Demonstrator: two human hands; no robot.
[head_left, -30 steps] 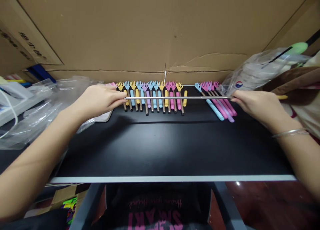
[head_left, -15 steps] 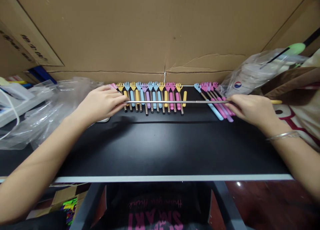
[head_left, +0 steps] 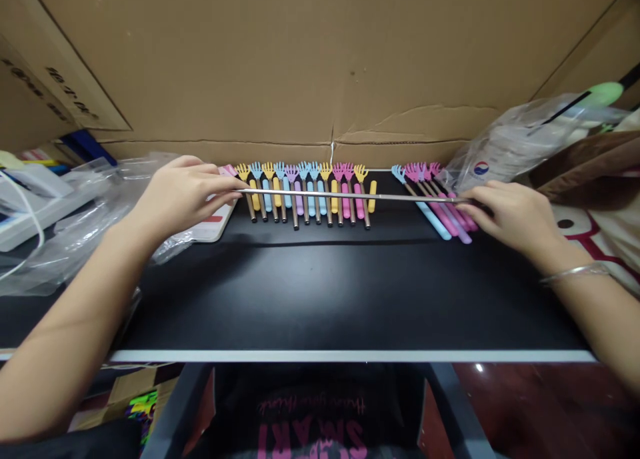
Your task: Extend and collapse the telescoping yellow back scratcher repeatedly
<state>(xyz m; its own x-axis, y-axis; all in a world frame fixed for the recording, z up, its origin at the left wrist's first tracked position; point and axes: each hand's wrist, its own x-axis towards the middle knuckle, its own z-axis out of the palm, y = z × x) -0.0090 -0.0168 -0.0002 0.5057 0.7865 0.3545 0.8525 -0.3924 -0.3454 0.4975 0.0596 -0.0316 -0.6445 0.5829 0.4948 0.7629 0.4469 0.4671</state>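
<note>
L hand (head_left: 183,196): fingers (head_left: 231,194) pinched shut on one end of a long thin silver telescopic metal rod (head_left: 350,196); what tip it carries is hidden inside the grip. R hand (head_left: 510,214): fingers (head_left: 470,204) closed round the rod's other end, handle hidden under the palm, colour can't tell. The rod is pulled out to a long length, runs approx. level from L fingers to R fingers, tilting slightly down toward the R, held just above the black table (head_left: 340,292). It looks shiny, very slim, stepped in thin sections, w/ a bright glint along its length.

Just behind/under the rod betw. the fingers: a tidy row of collapsed small back scratchers w/ pastel plastic hand-shaped heads and foam grips (head_left: 305,192) in yellow, blue, pink, purple, lying side by side, heads pointing away from the person. Just by the R fingers, partly under them: a looser bunch of pink and blue back scratchers (head_left: 430,202), angled. By the L fingers, under the L hand: a flat white card w/ red mark (head_left: 213,227).

Further out: crumpled clear plastic bags (head_left: 90,219) L of the L hand; a clear plastic bag w/ round red-blue logo (head_left: 505,152) beyond the R hand; a brown cardboard wall (head_left: 320,66) behind the table.
</note>
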